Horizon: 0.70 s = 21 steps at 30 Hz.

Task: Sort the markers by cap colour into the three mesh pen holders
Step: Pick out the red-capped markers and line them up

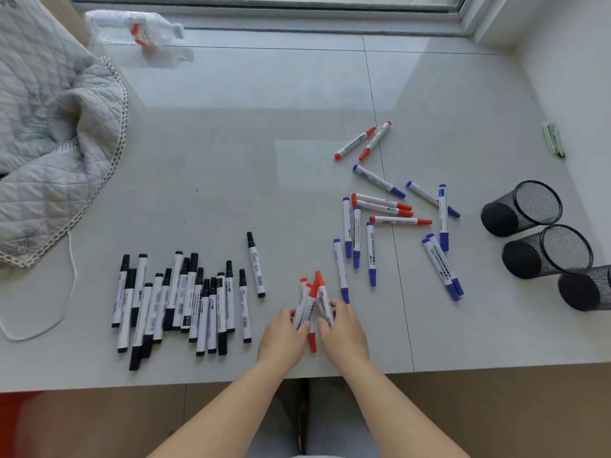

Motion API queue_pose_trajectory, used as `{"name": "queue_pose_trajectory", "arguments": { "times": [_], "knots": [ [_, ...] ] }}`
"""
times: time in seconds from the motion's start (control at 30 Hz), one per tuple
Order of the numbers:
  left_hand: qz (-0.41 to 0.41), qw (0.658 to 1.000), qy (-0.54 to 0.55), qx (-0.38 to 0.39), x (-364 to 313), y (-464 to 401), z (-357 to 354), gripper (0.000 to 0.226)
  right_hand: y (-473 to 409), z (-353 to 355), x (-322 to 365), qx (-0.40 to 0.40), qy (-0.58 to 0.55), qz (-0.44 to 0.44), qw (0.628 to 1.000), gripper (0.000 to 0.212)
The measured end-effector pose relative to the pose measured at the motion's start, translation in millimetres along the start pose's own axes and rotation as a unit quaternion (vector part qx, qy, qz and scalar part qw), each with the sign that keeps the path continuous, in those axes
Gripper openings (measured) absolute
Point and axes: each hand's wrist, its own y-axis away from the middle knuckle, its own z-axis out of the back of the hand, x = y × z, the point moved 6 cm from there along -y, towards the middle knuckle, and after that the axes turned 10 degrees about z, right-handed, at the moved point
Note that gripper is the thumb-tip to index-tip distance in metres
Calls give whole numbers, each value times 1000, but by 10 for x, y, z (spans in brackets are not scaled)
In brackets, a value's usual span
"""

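Observation:
My left hand [285, 335] and my right hand [344, 328] together clasp a bunch of red-capped markers [312, 300] near the table's front edge, caps pointing away from me. Several black-capped markers [178, 302] lie in a row to the left, one more black marker [256, 264] a little apart. Blue-capped markers [370, 252] and red-capped markers [385, 206] lie scattered to the right, with two red ones [363, 142] farther back. Three black mesh pen holders [522, 206] [547, 251] [587, 287] lie on their sides at the right edge.
A quilted grey blanket [49, 133] covers the left side, with a white cord [66, 292] trailing from it. A plastic water bottle [135, 29] lies at the back by the window. A small green-and-black item [553, 139] rests near the right wall.

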Motion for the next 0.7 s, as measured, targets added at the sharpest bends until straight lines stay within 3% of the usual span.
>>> {"name": "queue_pose_trajectory", "arguments": {
  "times": [0.37, 0.7],
  "knots": [
    [7, 993, 100, -67, -68, -27, 70, 32, -14, 9, -46, 3, 121, 45, 992, 48],
    [-6, 995, 27, -92, -154, -54, 86, 47, -20, 39, -54, 17, 142, 67, 988, 46]
  ]
}}
